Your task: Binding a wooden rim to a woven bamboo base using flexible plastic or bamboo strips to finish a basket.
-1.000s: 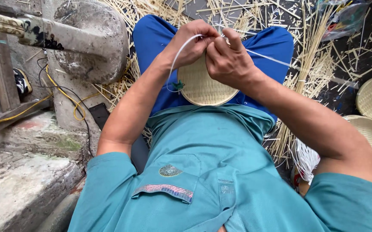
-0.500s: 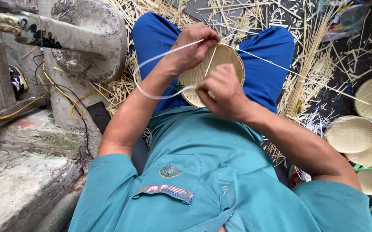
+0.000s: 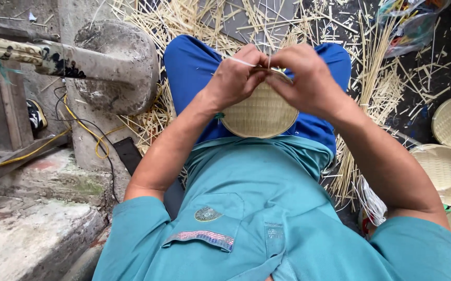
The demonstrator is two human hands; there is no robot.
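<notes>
Since the frame half a second back, the right hand (image 3: 311, 78) had come up from the lap to the top rim of the woven disc (image 3: 261, 113), and the wide loop of white strand (image 3: 242, 62) that had swung out at 9 o'clock was drawn in short. The camera had also pulled left, so fewer finished discs showed.

We noted the disc propped on edge over the blue trousers (image 3: 189, 67), at 12 o'clock from the teal shirt (image 3: 257, 208). The left hand (image 3: 236, 78) was closed, fingertips pinching the strand at the rim. The right hand's fingers were curled onto the rim from 2 o'clock; whether they held strand, rim or both we could not tell.

Risks, as we judged them:
- The strand, taut and thin, could slip the pinch and the stitch would slacken.
- Pulled too hard, it might snap or bite into the rim strip.
- The disc rested only on the lap; a sideways tug could tip it into the split bamboo litter (image 3: 376, 67) at 1 o'clock.

Stacked discs (image 3: 444, 166) lay at 3 o'clock; a stone block (image 3: 116, 67) stood at 10 o'clock.
</notes>
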